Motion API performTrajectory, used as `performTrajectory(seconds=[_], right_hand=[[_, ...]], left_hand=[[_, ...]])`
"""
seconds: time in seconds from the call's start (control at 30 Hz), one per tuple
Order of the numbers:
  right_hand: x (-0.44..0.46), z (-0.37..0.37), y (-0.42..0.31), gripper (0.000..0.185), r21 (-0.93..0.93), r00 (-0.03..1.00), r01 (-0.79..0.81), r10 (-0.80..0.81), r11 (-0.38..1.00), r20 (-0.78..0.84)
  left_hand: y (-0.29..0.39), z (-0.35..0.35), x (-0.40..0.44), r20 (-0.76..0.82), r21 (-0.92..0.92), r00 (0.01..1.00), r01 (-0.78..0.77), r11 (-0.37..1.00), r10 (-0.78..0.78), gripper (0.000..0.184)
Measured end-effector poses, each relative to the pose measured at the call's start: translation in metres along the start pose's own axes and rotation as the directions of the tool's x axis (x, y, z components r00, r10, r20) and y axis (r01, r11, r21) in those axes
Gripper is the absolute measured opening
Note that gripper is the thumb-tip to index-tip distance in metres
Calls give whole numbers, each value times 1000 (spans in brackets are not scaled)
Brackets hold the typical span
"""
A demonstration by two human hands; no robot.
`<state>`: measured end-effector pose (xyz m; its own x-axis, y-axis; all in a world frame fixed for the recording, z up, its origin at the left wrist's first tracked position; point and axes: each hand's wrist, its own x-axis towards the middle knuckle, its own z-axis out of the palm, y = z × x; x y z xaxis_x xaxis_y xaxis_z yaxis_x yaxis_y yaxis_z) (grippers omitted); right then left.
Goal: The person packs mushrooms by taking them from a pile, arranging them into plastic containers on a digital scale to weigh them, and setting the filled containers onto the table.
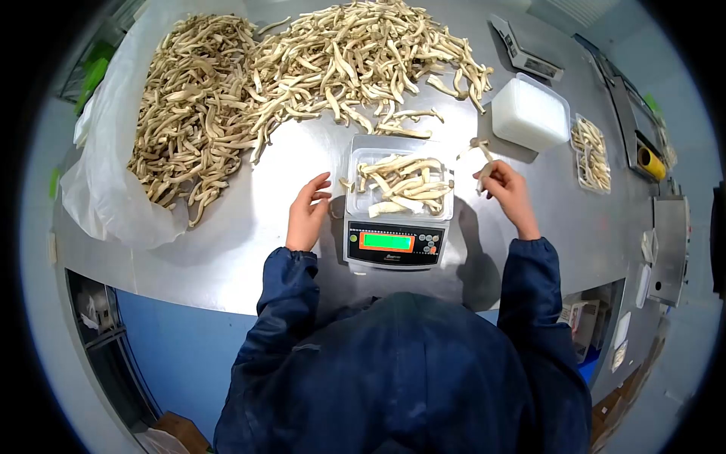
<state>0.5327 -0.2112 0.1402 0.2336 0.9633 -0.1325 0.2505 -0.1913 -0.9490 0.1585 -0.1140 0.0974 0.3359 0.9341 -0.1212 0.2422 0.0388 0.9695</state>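
Observation:
Between my hands a digital scale [393,259] with a lit green display bears a clear plastic tray [361,204]. Several long pale mushrooms [408,180] lie loosely inside the tray. To the right of it, my right hand [510,195] pinches a mushroom [484,157] with a brownish cap, held above the table. My left hand [306,218] is beside the tray's left side, fingers apart and nothing visible in them. A small mushroom [345,184] pokes over the tray's left rim.
A large heap of mushrooms [340,60] covers the far table, spilling from a white plastic bag [106,163] at left. Stacked clear trays [531,113] stand at right, near filled trays [591,155]. Another scale [525,49] sits at the back right.

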Motion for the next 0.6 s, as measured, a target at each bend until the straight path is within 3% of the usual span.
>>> performTrajectory(seconds=[0.07,0.17,0.2,0.3,0.37,0.4,0.43,0.6], right_hand=[[0,-4,-14,14,110,1000,27,-26,994,-4],[-3,-2,-30,14,408,999,28,-11,912,-44],[-4,1,-34,14,490,998,15,14,872,-57],[7,-3,-31,14,517,996,-82,52,852,72],[25,-10,-23,14,329,978,-199,167,923,124],[36,-13,-14,14,242,974,-217,192,946,122],[45,-18,-10,15,152,968,-236,219,960,119],[70,-23,-25,11,107,977,-195,184,975,104]], left_hand=[[-2,3,4,66,-41,995,-72,997,75,53],[4,10,11,81,145,984,-167,975,156,34],[2,10,14,70,129,987,-152,980,144,28],[-4,9,19,44,85,996,-85,993,81,15],[-5,4,19,27,57,1000,-9,998,7,11],[-4,6,18,-54,-118,996,-79,990,73,10],[3,0,16,-59,-131,998,-18,991,10,9],[21,-21,7,-159,-233,987,-27,972,-11,14]])
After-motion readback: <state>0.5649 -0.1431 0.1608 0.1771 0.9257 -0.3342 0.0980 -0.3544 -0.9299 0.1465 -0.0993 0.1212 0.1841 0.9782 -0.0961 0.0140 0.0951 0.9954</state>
